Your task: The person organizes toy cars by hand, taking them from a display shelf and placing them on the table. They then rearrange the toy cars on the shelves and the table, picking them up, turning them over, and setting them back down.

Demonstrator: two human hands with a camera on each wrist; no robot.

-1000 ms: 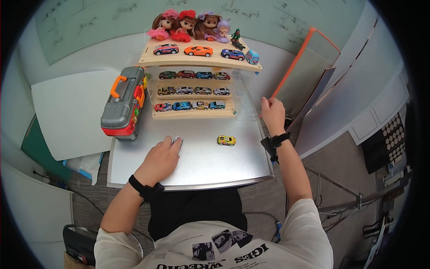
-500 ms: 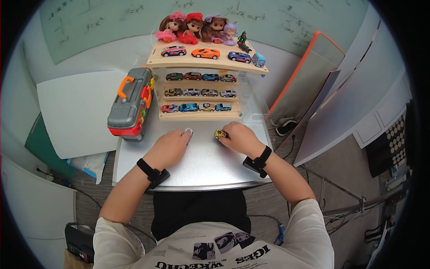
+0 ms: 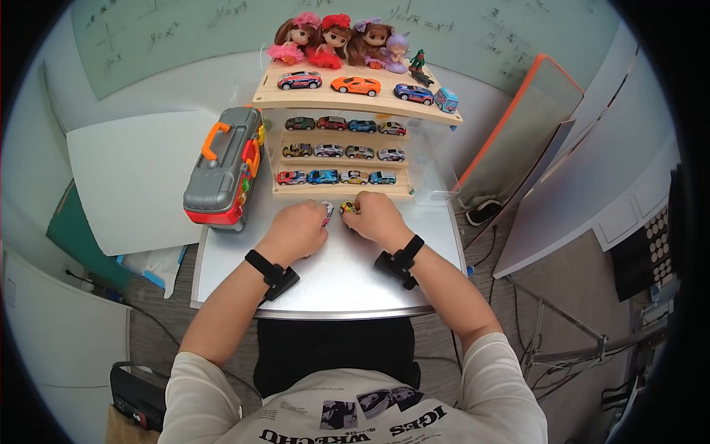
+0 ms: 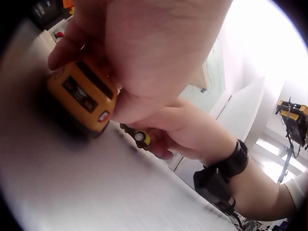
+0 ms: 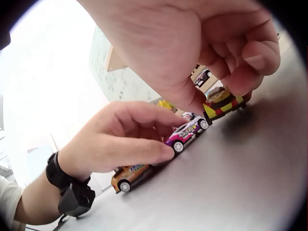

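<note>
- The left hand (image 3: 299, 231) grips a white-and-pink car (image 5: 185, 134) low over the metal tabletop (image 3: 347, 285).
- An orange car (image 5: 129, 177) sits behind that one, under the same hand; whether the fingers hold it too, one cannot tell.
- The right hand (image 3: 381, 220) pinches a yellow-and-red car (image 5: 224, 104) between thumb and fingers, just beside the white-and-pink one; the two cars' touching is unclear.
- The wooden rack (image 3: 347, 190) behind the hands bears three rows of toy cars (image 3: 323, 177), four in each; the three cars at the hands are off it.
- The top board (image 3: 296, 98) carries three larger cars (image 3: 356, 86), a small blue bus (image 3: 446, 100) and dolls (image 3: 335, 41).
- The grey toolbox (image 3: 222, 170) has its lid down, its contents mostly hidden.
</note>
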